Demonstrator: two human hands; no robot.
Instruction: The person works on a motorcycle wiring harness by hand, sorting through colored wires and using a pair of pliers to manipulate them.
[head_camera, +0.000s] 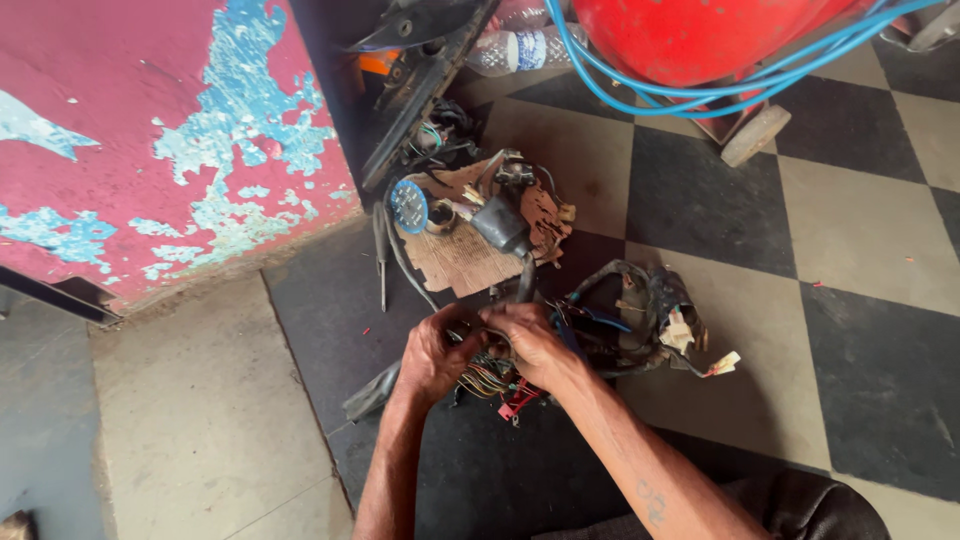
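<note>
Checkered floor (860, 230); both hands (490, 350) pinch a wire harness (600, 335), fingertips hidden.

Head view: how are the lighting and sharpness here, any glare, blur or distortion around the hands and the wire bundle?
Head view: soft, even daylight with no hard shadows; left hand and right hand are reasonably sharp, though the wire bundle between them blurs into a tangle; mild sheen on the red tank; frame edges look slightly stretched by the wide lens.

left hand (435, 352) and right hand (530, 342) gripping wire harness (600, 330), checkered floor (860, 230)
</note>
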